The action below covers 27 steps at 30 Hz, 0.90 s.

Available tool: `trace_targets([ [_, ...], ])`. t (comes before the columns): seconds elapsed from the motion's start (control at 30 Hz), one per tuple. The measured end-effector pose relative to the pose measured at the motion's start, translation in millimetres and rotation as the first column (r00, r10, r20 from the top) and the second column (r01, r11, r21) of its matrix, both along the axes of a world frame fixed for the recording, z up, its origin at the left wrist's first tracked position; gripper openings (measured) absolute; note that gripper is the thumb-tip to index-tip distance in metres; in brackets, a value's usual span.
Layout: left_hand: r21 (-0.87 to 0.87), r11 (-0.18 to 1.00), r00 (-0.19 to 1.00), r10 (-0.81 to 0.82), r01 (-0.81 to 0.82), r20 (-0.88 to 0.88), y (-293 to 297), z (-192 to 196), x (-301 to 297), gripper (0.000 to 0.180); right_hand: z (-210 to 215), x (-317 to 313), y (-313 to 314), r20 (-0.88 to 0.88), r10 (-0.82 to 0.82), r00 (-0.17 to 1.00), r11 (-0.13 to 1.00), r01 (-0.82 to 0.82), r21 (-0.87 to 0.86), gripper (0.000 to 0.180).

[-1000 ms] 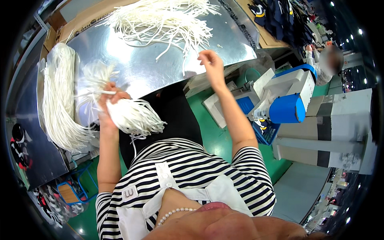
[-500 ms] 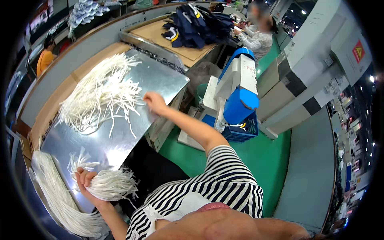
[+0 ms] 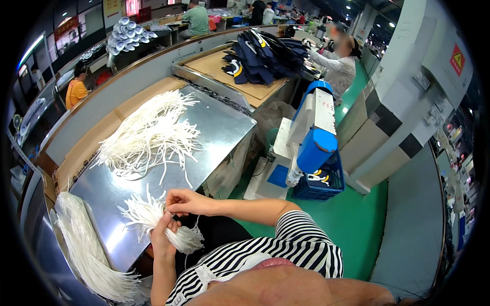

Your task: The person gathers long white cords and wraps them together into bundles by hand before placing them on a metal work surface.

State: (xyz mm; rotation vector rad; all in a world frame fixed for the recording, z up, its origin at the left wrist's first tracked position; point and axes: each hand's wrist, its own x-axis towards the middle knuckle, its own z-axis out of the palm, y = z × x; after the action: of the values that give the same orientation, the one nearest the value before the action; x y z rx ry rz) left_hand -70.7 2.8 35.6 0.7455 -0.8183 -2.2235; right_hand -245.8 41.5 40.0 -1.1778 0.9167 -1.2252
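A thick bundle of white cords is gripped around its middle by my left hand, close in front of my body at the near edge of the metal table. Its loose ends fan out on both sides of the fist. My right hand meets the left at the bundle's middle, thumb and fingers pinched on a white cord. One thin strand trails below that hand. Farther up the table lies a big loose pile of white cords. At the left, a long hank of white cords rests partly in clear plastic.
A cardboard strip lines the table's far side. Beyond stands another table with a heap of dark blue cut pieces. To the right are a white and blue machine, a blue crate and a pillar. A co-worker sits behind.
My right hand has come back from the edge of the loose pile to the bundle in my left hand. The left hand with the bundle has shifted right, and the head view has moved.
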Motion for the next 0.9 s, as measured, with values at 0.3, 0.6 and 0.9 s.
trace_targets([
  [0.3, 0.104, 0.982, 0.977, 0.17, -0.157, -0.129, -11.6, -34.8, 29.3, 0.01, -11.3, -9.6, 12.4, 0.625, -0.22, 0.749, 0.975, 0.15, 0.163, 0.012],
  [0.6, -0.124, 0.991, 0.998, 0.058, -0.053, 0.038, 15.8, -26.4, 17.4, 0.012, -23.0, 24.7, 23.6, 0.03, -0.116, 0.993, 0.992, 0.115, 0.049, 0.011],
  [0.9, 0.038, 0.964, 0.964, 0.264, -0.263, -0.034, 3.1, -31.8, 18.5, 0.01, -36.2, 37.0, 36.0, 0.146, -0.155, 0.977, 0.988, 0.152, 0.035, 0.01],
])
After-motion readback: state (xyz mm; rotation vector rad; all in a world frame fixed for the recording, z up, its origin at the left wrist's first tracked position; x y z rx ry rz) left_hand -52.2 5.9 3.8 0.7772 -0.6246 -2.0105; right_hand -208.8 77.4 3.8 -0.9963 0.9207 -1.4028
